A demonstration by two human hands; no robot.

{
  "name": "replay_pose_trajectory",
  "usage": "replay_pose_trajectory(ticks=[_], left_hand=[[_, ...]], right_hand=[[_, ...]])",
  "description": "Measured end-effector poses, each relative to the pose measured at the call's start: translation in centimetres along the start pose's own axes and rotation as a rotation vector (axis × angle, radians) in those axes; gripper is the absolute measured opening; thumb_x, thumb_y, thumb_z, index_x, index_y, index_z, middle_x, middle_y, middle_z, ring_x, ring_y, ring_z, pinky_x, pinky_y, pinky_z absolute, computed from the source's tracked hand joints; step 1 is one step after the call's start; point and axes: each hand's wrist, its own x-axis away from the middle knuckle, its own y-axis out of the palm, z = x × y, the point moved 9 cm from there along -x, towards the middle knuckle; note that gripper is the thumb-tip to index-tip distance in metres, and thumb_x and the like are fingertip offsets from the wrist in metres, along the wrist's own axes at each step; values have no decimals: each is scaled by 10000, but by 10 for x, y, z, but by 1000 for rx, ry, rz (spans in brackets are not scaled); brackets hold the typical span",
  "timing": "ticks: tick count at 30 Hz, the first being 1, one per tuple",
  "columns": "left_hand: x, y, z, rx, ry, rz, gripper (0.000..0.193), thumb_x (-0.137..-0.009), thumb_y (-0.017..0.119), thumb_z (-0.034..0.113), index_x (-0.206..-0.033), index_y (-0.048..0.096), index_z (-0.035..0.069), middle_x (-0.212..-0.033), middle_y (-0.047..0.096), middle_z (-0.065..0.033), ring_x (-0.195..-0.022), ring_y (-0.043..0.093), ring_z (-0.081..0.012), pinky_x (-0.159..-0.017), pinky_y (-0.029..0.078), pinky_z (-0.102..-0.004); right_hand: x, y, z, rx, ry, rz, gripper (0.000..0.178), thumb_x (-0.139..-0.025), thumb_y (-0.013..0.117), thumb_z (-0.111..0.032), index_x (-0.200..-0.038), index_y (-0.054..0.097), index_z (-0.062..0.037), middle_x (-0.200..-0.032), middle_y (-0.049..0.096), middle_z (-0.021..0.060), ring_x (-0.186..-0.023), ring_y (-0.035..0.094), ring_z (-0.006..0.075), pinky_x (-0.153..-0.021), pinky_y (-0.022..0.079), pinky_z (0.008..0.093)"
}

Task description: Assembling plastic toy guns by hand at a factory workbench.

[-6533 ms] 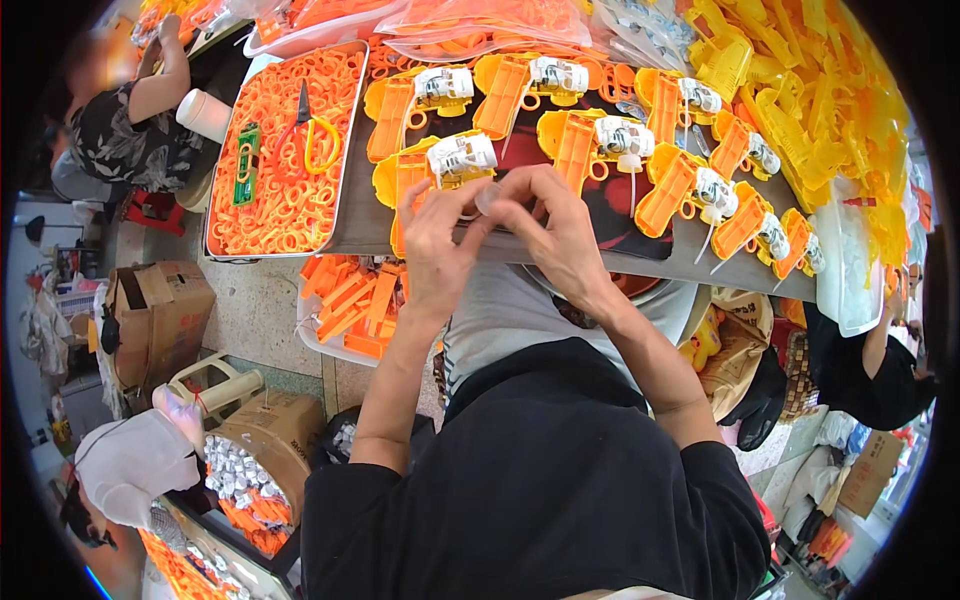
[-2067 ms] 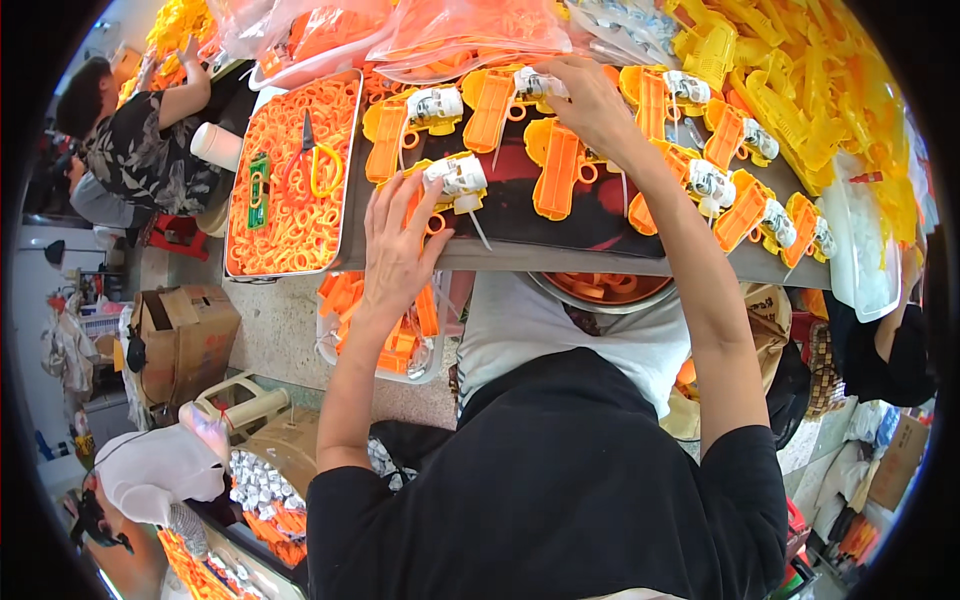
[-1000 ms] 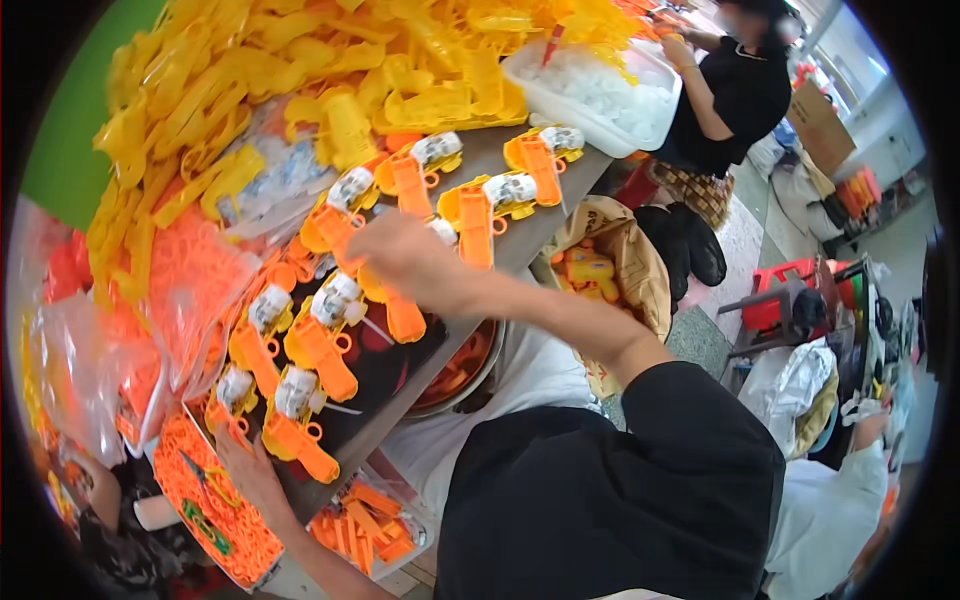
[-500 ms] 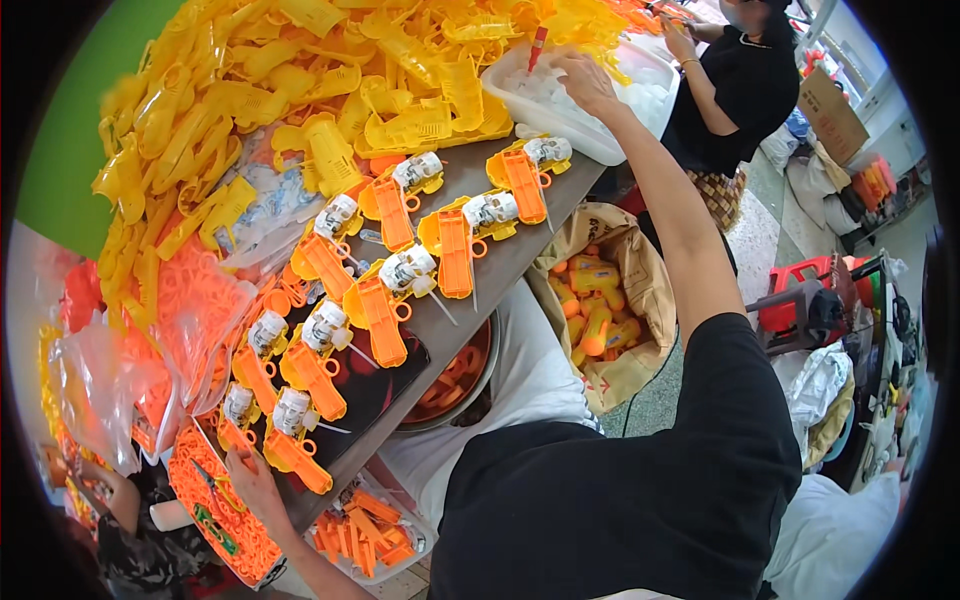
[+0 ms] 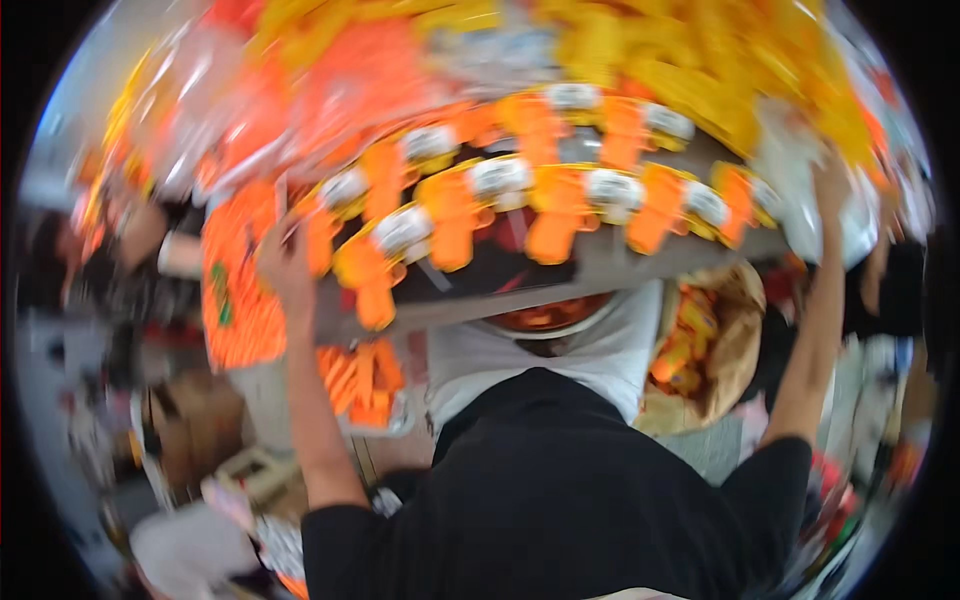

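Two rows of plastic toy assemblies [image 5: 558, 212] lie along the table, each with an orange body, a yellow shell and a white patterned part. At the left end of the rows, my left hand [image 5: 287, 262] is beside the last orange body, next to a tray of small orange pieces [image 5: 243, 325]. Motion smears its fingers, and I cannot make out whether they hold anything. My right hand [image 5: 830, 188] reaches to the white tub [image 5: 795, 200] of whitish, see-through pieces at the far right. Blur hides its fingertips too.
Yellow shells [image 5: 660, 60] and bagged orange parts [image 5: 365, 90] pile up behind the rows. Below the table edge are a round metal bowl [image 5: 550, 325], a brown paper sack [image 5: 740, 335] of orange-yellow pieces and a bin of orange parts [image 5: 365, 385]. Other people are at both sides.
The view has swung left, so the rows now run across the picture. My left hand has lifted a little from the near assembly; my right hand is still at the white tub.
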Motion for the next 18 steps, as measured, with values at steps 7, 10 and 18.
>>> replay_pose_trajectory(ticks=[7,10,18], left_hand=[[1,-30,-14,161,39,157,126,-917,682,37,-1033,704,-5,-944,711,-48,-889,650,-107,-812,514,-250],[-2,-3,-22,558,-147,75,137,-932,655,36,-1051,696,-19,-944,713,-56,-872,655,-123,-809,516,-251],[-10,10,1,482,-74,26,177,-882,703,44,-1053,720,2,-950,723,-44,-863,644,-118,-791,506,-268]], right_hand=[[-50,6,-410,-1641,709,-870,473,-949,611,-154,-1405,539,-52,-1214,589,19,-1097,547,102,-995,405,254],[-48,6,-554,-2163,582,-1127,433,-977,599,-188,-1377,545,-32,-1210,614,26,-1052,569,90,-940,442,264],[-45,34,-719,-2487,807,-1488,394,-1003,582,-196,-1369,534,-56,-1143,656,60,-959,623,129,-810,509,249]])
